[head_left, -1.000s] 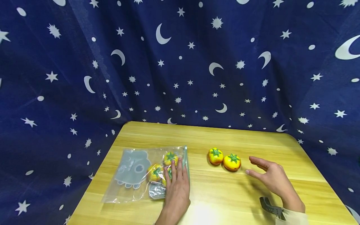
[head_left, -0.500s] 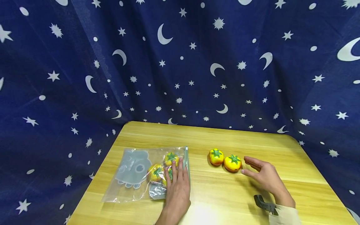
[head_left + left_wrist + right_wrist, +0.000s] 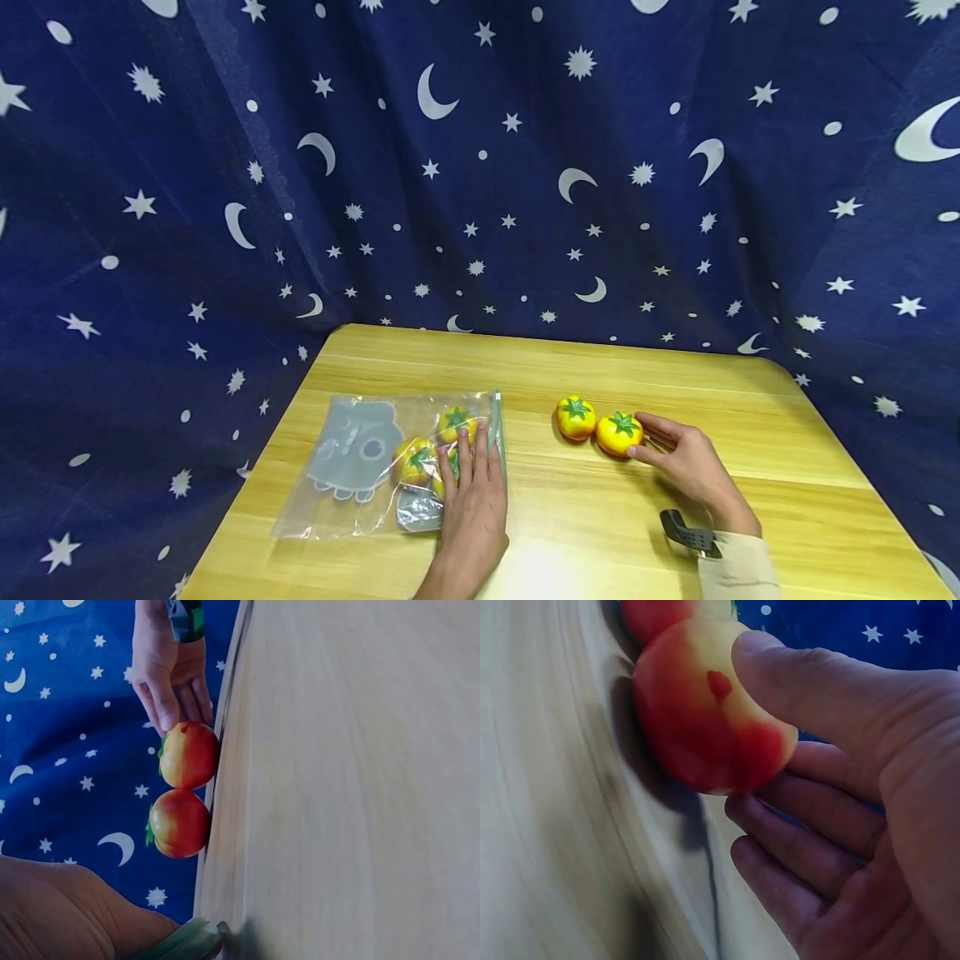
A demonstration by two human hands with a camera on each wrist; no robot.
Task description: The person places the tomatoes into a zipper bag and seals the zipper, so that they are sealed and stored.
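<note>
While the left hand (image 3: 474, 508) rests straight-fingered on the zip bag (image 3: 352, 450), the right hand (image 3: 692, 463), unclenched, straddles the farther tomato-like toy fruit (image 3: 618, 434) right of the bag, from the side facing away.

No readable text or labels.

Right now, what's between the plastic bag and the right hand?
Two fruits: the head view shows bare tabletop beside the bag, then one fruit, then a second fruit at the right hand.
</note>
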